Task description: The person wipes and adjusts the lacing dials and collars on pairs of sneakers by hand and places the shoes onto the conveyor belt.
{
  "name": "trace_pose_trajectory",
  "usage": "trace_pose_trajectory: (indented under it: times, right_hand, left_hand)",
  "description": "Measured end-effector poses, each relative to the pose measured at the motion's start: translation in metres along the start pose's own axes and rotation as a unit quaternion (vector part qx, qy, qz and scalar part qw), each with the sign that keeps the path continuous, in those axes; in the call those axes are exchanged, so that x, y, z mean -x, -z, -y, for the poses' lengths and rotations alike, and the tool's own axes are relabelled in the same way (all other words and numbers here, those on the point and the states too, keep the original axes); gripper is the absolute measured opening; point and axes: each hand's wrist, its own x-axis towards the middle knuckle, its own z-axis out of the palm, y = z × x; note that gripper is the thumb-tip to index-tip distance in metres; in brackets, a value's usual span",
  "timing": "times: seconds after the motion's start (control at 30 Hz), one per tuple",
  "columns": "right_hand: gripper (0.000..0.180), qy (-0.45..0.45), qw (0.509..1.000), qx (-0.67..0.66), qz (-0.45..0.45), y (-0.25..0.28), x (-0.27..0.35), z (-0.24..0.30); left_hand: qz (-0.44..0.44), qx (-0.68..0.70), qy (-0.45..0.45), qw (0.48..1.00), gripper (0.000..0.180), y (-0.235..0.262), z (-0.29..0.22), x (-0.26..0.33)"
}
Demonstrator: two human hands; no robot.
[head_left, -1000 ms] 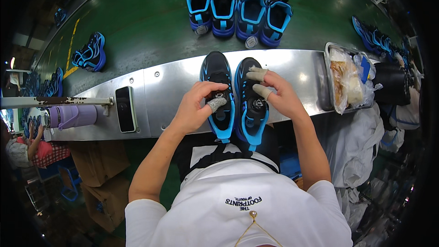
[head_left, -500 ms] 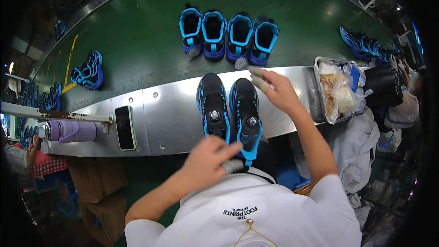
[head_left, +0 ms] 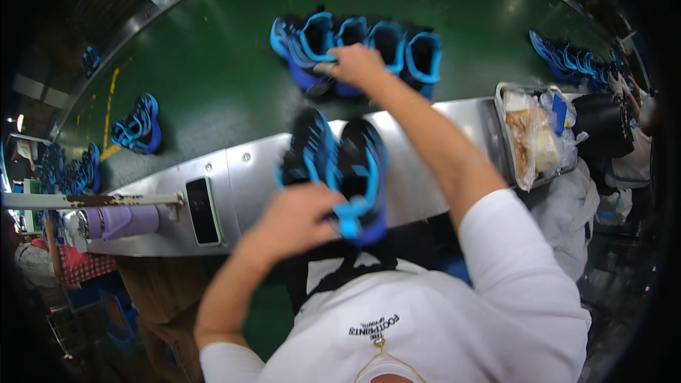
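Two black-and-blue sneakers (head_left: 358, 170) are at the steel edge in front of me, toes away from me and tilted, blurred by motion. My left hand (head_left: 301, 216) closes on them at the heel end, its fingertips partly hidden behind the collars. Farther out, several matching sneakers (head_left: 423, 57) stand side by side on the green surface, heels toward me. My right hand (head_left: 358, 65) reaches over to the leftmost one, a sneaker (head_left: 301, 50) turned partly onto its side, and grips it near the heel. Pale covers show on the right fingertips.
A phone (head_left: 203, 211) and a lilac bottle (head_left: 120, 222) lie on the steel ledge (head_left: 241, 170) at left, near a worn white bar (head_left: 92, 201). At right sits a metal tray (head_left: 502, 117) of bagged items. More sneakers (head_left: 138, 124) rest on the green belt (head_left: 213, 64).
My right hand has moved left and away from me onto the leftmost far sneaker, which has tilted. My left hand has closed on the near pair, which has tipped and shifted.
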Motion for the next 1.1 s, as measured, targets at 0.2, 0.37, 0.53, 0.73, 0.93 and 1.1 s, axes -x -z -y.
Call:
trace_pose_trajectory:
  times: [0.2,0.37,0.53,0.73,0.93,1.1]
  right_hand:
    - [0.062,-0.082,0.994,0.068,-0.030,0.035,0.030,-0.095]
    - [0.050,-0.046,0.999,-0.002,-0.003,0.040,0.043,-0.084]
    - [0.039,0.010,0.996,-0.025,0.082,0.077,0.111,-0.040]
    - [0.035,0.136,0.976,-0.113,0.129,0.043,0.260,0.055]
    - [0.047,0.197,0.935,-0.292,0.040,0.086,0.275,0.043]
    - [0.053,0.172,0.976,-0.131,-0.031,0.063,0.234,0.033]
  left_hand:
    - [-0.158,-0.203,0.039,0.965,0.030,0.098,0.106,-0.047]
    - [-0.178,-0.337,0.207,0.901,0.034,0.111,0.244,-0.040]
    - [-0.370,-0.187,0.086,0.906,0.031,0.066,0.150,-0.044]
    - [-0.367,0.016,0.034,0.929,0.053,-0.050,0.016,-0.023]
    - [-0.337,0.015,0.104,0.936,0.055,-0.054,0.019,0.004]
    - [-0.332,-0.077,0.059,0.938,0.049,-0.053,0.025,-0.013]
